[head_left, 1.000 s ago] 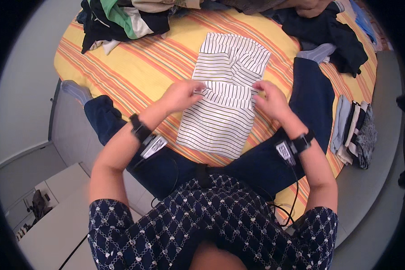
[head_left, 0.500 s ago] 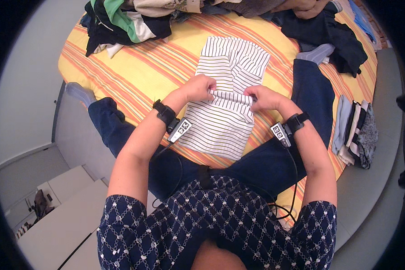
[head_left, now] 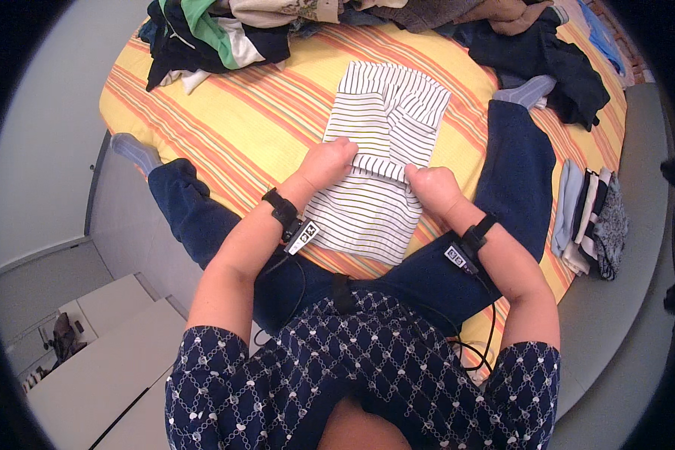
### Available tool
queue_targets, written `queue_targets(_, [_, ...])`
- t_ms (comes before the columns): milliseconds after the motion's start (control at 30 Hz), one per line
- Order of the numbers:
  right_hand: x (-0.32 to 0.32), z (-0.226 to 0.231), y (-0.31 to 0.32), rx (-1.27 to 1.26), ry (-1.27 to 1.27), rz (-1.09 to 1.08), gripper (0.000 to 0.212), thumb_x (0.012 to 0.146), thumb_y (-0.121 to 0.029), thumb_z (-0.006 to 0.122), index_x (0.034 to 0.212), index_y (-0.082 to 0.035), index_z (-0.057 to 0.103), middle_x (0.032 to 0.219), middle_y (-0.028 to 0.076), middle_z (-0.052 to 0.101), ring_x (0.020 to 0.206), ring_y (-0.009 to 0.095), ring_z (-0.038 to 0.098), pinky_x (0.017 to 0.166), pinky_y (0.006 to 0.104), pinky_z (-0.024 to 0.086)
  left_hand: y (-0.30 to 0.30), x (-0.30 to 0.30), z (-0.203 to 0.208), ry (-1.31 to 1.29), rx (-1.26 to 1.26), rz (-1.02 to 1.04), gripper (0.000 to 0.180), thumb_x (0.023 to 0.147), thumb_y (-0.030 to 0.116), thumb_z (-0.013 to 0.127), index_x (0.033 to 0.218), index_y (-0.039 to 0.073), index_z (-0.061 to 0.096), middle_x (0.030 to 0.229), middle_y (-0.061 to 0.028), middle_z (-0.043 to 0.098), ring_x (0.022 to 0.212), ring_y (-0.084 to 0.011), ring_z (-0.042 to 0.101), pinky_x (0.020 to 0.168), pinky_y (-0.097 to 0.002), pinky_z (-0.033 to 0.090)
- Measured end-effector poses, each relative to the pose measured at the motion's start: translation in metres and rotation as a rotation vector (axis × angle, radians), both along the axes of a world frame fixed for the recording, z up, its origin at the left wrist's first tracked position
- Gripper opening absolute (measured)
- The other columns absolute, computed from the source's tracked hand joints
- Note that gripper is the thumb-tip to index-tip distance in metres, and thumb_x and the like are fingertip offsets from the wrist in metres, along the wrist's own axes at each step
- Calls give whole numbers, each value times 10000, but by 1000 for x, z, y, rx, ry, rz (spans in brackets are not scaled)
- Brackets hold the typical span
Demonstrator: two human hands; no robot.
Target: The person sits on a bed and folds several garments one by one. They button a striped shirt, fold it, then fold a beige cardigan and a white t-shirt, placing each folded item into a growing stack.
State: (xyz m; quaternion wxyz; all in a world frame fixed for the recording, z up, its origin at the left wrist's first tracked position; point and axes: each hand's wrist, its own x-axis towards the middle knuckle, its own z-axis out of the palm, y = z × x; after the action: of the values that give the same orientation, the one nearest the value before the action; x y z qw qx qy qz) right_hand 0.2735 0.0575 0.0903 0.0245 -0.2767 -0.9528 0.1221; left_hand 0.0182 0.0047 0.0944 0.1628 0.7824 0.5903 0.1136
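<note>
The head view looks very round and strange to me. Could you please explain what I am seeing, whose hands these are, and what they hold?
A wide fisheye camera worn on a person's head looks down, so straight edges bend. There is no machine, only a person sitting on a bed covered by an orange striped sheet. The left hand and the right hand both grip a fold across a white striped garment lying flat before them. Each wrist wears a black band with a small device. A heap of unfolded clothes lies at the far side, and a small stack of folded clothes at the person's right.
</note>
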Motion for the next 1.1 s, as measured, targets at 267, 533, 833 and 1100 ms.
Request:
queue_targets(267, [-11, -2, -9, 20, -38, -164, 55, 792, -99, 504, 805, -56, 471, 605, 115, 613, 541, 257, 633, 454, 373, 493, -2, -3, -2, -8, 111, -4, 154, 692, 79, 589, 814, 62, 496, 815, -104, 551, 813, -323, 574, 672, -412, 489])
queue_targets(533, [1, 33, -3, -228, -103, -38, 169, 765, -183, 550, 855, -49, 503, 704, 138, 629, 673, 325, 625, 599, 417, 491, -1, -20, -16, -652, -299, 212, 236, 658, -5, 535, 887, 39, 495, 875, -73, 599, 811, -237, 572, 722, -318, 466])
queue_targets(833, [5, 8, 22, -635, -44, -456, 332, 727, -375, 676, 849, -69, 635, 776, 129, 649, 751, 278, 626, 659, 360, 482, 13, -16, 1, -273, -356, 425, 282, 810, 309, 639, 824, 30, 675, 713, -76, 651, 677, -166, 609, 649, -297, 484])
queue_targets(1100, [5, -9, 21, -772, 152, -361, 153, 692, -98, 665, 829, -57, 613, 736, 75, 623, 691, 194, 600, 628, 312, 470, 33, -25, 4, -641, -631, 80, 184, 756, -76, 593, 909, 23, 619, 820, 14, 619, 759, -73, 562, 706, -226, 463])
